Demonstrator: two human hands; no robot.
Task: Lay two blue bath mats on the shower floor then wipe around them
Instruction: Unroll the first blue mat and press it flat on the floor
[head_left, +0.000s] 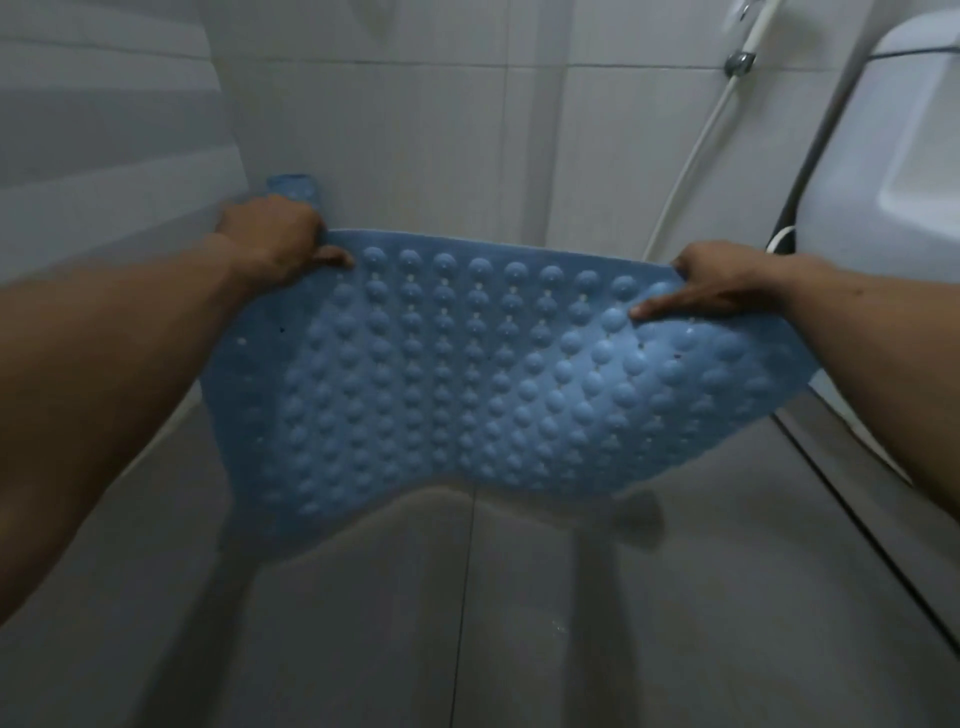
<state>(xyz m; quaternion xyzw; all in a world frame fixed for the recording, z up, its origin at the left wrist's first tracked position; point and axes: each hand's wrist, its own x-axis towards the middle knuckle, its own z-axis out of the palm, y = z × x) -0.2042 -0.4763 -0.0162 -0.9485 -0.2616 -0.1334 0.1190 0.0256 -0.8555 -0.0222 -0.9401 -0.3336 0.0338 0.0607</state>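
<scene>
A blue bath mat (467, 384) with rows of round suction cups hangs spread in the air above the grey shower floor (519, 623). My left hand (275, 239) grips its upper left edge, thumb on the studded face. My right hand (727, 280) grips the upper right edge, forefinger stretched along the mat. The mat sags in the middle and its lower edge hangs just above the floor. A bit of blue mat (293, 187) sticks up behind my left hand; I cannot tell whether it belongs to the same mat.
White tiled walls (441, 130) close in at the back and left. A white toilet cistern (883, 156) stands at the right, with a white hose (696, 156) and metal valve (740, 62) beside it. A dark floor seam (857, 525) runs diagonally at the right.
</scene>
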